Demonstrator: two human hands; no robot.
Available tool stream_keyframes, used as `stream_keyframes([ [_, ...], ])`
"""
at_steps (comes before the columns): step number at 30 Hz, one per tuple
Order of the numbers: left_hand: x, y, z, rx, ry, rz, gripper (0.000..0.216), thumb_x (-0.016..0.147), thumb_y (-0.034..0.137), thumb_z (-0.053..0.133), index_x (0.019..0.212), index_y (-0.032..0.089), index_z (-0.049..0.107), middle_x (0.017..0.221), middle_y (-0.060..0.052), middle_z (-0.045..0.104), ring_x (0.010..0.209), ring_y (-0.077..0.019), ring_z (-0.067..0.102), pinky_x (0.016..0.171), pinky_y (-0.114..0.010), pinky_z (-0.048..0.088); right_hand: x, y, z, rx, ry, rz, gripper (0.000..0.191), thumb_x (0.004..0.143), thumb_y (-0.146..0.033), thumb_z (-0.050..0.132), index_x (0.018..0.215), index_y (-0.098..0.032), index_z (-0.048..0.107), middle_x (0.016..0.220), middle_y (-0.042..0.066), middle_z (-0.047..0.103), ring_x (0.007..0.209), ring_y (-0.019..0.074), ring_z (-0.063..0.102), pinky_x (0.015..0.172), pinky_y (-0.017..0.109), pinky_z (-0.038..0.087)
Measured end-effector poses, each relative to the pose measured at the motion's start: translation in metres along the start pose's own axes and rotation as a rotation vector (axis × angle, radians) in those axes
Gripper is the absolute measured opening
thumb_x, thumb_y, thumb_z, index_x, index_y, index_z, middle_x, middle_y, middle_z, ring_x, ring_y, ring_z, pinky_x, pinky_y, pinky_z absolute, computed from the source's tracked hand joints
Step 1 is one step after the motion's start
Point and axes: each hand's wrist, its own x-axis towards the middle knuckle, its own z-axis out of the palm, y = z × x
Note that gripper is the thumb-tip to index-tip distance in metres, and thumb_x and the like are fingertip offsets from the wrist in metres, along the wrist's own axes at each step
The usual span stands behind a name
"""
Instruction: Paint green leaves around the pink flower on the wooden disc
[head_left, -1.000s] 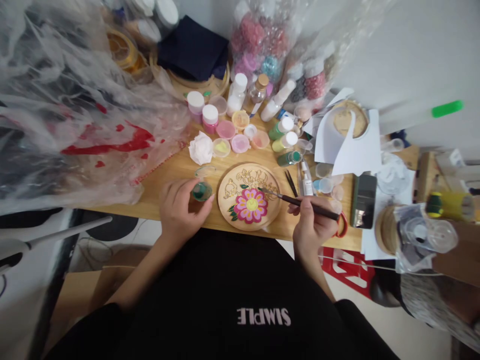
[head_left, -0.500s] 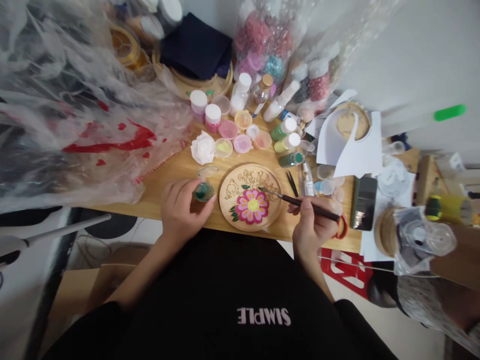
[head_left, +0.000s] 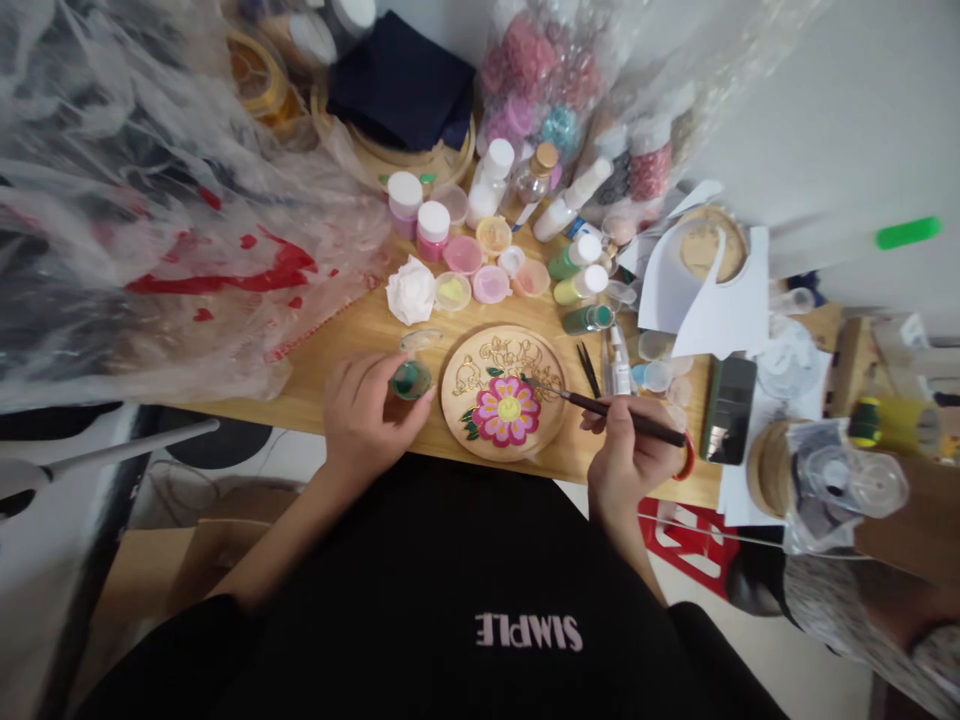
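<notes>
My left hand (head_left: 367, 410) is curled around a small clear cup of dark green paint (head_left: 410, 380), thumb and fingers at its sides. In my right hand (head_left: 630, 450) is a slim palette knife (head_left: 622, 415) with a dark handle and a thin metal end. Its tip touches or hovers just over a round wooden plaque (head_left: 457, 415); I cannot tell which. A pink flower (head_left: 508, 410) with a yellow centre and dark green leaves fills the plaque's lower part. Gold outlines of further flowers run along its upper part, with a small green leaf above the pink flower.
Beyond the plaque stand small paint cups (head_left: 491, 285), a crumpled white tissue (head_left: 411, 291) and capped bottles (head_left: 574, 257). Black tweezers (head_left: 588, 369) lie right of the plaque. Farther right are a phone (head_left: 730, 410) and cut paper (head_left: 667, 290). Plastic wrapping (head_left: 187, 220) covers the left side.
The view has shifted slightly, so the table things sit a little farther right. Both hands keep their holds, and the knife's tip stays at the same area of the plaque.
</notes>
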Motion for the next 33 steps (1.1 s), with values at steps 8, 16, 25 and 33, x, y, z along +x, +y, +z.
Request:
stream_keyframes([
  [8,-0.0005,-0.0002,0.0013,-0.029,0.054,0.03,0.043,0.077,0.025,0.074,0.117,0.023,0.06,0.102,-0.01,0.073,0.094,-0.0291,0.069,0.083,-0.049,0.055,0.0004,-0.0008,0.0019,-0.016,-0.016,-0.042,0.016,0.087,-0.033,0.065,0.078,-0.02,0.064,0.06,-0.004,0.061,0.052,0.0105,0.058,0.051,0.027,0.045],
  [16,0.0024,0.0009,0.0012,0.028,0.089,0.104,0.042,0.076,0.024,0.075,0.115,0.017,0.06,0.098,-0.012,0.073,0.089,-0.0262,0.069,0.079,-0.044,0.056,0.0006,-0.0027,0.0057,-0.007,-0.028,-0.046,0.017,0.088,-0.033,0.065,0.079,-0.02,0.064,0.06,-0.004,0.062,0.052,0.0109,0.06,0.051,0.026,0.045],
  [25,0.0014,0.0007,0.0013,0.056,0.095,0.102,0.041,0.078,0.026,0.074,0.116,0.019,0.059,0.097,-0.011,0.074,0.087,-0.0263,0.07,0.077,-0.043,0.057,0.0039,-0.0026,0.0058,-0.015,-0.057,-0.145,0.015,0.088,-0.028,0.064,0.077,-0.019,0.065,0.059,-0.005,0.062,0.049,0.0102,0.06,0.048,0.025,0.044],
  [33,-0.0013,-0.0008,0.0031,-0.013,0.081,0.062,0.044,0.077,0.025,0.075,0.118,0.019,0.061,0.099,-0.01,0.073,0.091,-0.0282,0.069,0.08,-0.045,0.054,0.0025,0.0011,0.0015,-0.048,-0.04,-0.132,0.016,0.088,-0.03,0.064,0.078,-0.018,0.064,0.06,-0.005,0.061,0.05,0.0105,0.06,0.048,0.025,0.044],
])
